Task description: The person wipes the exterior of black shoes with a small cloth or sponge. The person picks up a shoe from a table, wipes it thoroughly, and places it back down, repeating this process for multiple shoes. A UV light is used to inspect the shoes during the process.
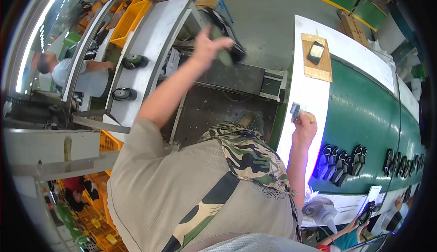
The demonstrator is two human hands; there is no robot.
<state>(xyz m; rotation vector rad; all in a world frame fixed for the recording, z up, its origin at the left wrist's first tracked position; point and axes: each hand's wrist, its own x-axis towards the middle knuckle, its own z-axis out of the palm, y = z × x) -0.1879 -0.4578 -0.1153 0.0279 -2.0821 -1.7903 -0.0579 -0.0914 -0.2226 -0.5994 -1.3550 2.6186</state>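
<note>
My left hand (208, 49) is stretched out at the upper middle, its thumb pointing right and its fingers partly hidden. An olive-green, shoe-like piece (224, 57), smeared by motion, seems to be in its grip. Just behind that lies a long black item (234, 47) with pale marks, whose kind I cannot make out. On the right, my right hand (305, 129) is closed around a small brush-like tool with a yellow handle and a grey-blue head (295, 109). It is over the white edge (291, 149) of the green work surface.
Two dark shoes (134, 61) stand on the white left-hand bench (152, 38). Rows of black sandals (339, 165) lie on the green conveyor belt (359, 111). A phone (315, 52) rests on cardboard (324, 72). Co-workers (82, 72) work at left and lower right, near yellow crates (129, 22).
</note>
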